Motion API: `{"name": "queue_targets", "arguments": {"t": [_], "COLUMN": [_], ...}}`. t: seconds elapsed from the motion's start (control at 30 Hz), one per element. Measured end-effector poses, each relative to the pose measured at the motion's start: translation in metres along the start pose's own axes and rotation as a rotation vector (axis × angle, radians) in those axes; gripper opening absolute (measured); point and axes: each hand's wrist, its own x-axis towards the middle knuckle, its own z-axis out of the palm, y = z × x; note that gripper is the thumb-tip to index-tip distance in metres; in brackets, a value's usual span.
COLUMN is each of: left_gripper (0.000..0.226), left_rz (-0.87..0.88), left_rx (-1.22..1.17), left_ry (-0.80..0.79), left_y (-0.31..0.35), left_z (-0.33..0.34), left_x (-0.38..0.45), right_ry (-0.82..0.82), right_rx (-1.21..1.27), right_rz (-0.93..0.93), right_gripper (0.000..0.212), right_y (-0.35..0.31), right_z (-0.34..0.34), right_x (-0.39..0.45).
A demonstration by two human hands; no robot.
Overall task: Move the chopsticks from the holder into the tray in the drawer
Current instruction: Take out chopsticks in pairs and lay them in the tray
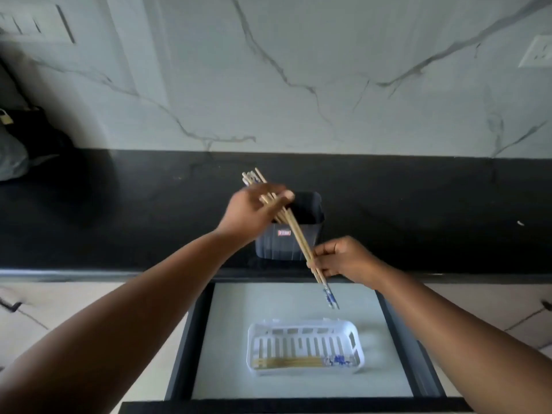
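The interior of the dark holder [291,234] is partly hidden behind the left hand [254,212], and a dark object [35,135] at far left is too dim to be identified. A black countertop [418,210] is backed by a veined marble wall [298,70]; below it an open drawer [298,300] contains a white slatted tray [304,348] — several chopsticks already lie along its near side. A bundle of chopsticks [295,234] is gripped by the left hand above the holder and pinched lower down by the right hand [343,258], the patterned tips slanted over the drawer.
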Motion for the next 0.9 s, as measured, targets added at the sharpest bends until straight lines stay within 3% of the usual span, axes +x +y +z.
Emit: {"name": "queue_targets", "arguments": {"t": [0.07, 0.13, 0.2, 0.33, 0.47, 0.6, 0.9], "left_gripper": [0.018, 0.015, 0.027, 0.07, 0.09, 0.092, 0.088], "left_rz": [0.141, 0.154, -0.008, -0.402, -0.359, -0.346, -0.348], "left_rx": [0.045, 0.2, 0.369, 0.818, 0.936, 0.94, 0.922], "left_ry": [0.28, 0.379, 0.295, -0.125, -0.168, -0.167, -0.168], "left_y": [-0.034, -0.07, -0.107, -0.165, -0.185, -0.185, -0.185], "left_z": [-0.002, -0.002, 0.003, 0.014, 0.016, 0.013, 0.013], "left_x": [-0.009, -0.018, -0.021, -0.025, -0.026, -0.023, -0.025], "right_ry": [-0.062, -0.135, -0.216, -0.289, -0.341, -0.377, -0.456], "right_rx": [-0.187, -0.43, -0.556, -0.644, -0.803, -0.928, -0.97], "right_rz": [0.044, 0.072, 0.087, 0.082, 0.051, 0.106, 0.141], "right_gripper": [0.016, 0.017, 0.015, 0.019, 0.036, 0.018, 0.016], "right_y": [0.036, 0.07, 0.098, 0.131, 0.149, 0.159, 0.161], "right_z": [0.009, 0.018, 0.025, 0.035, 0.05, 0.065, 0.084], "right_x": [-0.002, -0.004, -0.006, -0.005, 0.001, 0.009, 0.019]}}
